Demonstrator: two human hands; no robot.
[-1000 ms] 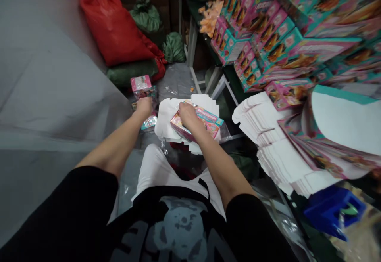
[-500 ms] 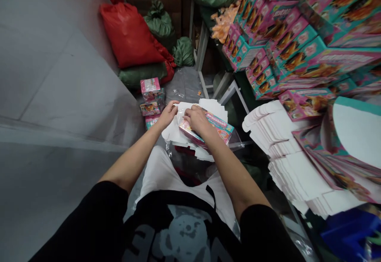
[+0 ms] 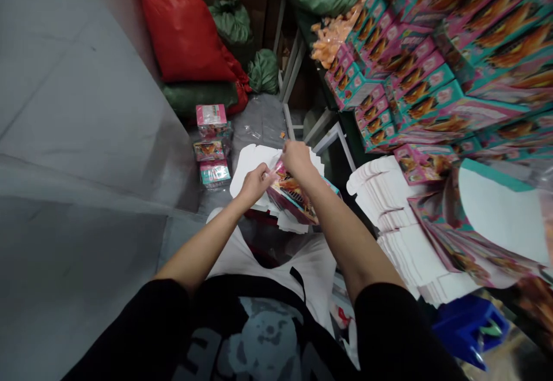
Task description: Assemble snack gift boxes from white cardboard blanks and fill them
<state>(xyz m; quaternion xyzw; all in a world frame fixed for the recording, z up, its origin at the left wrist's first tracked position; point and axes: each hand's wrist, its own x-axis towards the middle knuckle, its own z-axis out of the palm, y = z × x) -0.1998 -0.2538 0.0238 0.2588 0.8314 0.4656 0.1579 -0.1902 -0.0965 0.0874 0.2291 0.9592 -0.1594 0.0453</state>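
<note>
A pink and teal printed box with a picture of orange food on it lies tilted over my lap, on flat white cardboard pieces. Clear plastic bag film shows at the box's upper left end, between my hands. My left hand is closed, thumb and fingers pinching that film. My right hand is curled just above the box's far end, closed on the film too; its fingertips are partly hidden.
Small wrapped boxes are stacked on the floor to the left. Red and green sacks stand behind. On the right-hand table are stacked printed boxes, flat white cartons and a blue container.
My right hand has moved from the box's top to its far end, and my left hand has come right and closer to it. The box has turned, showing its food picture.
</note>
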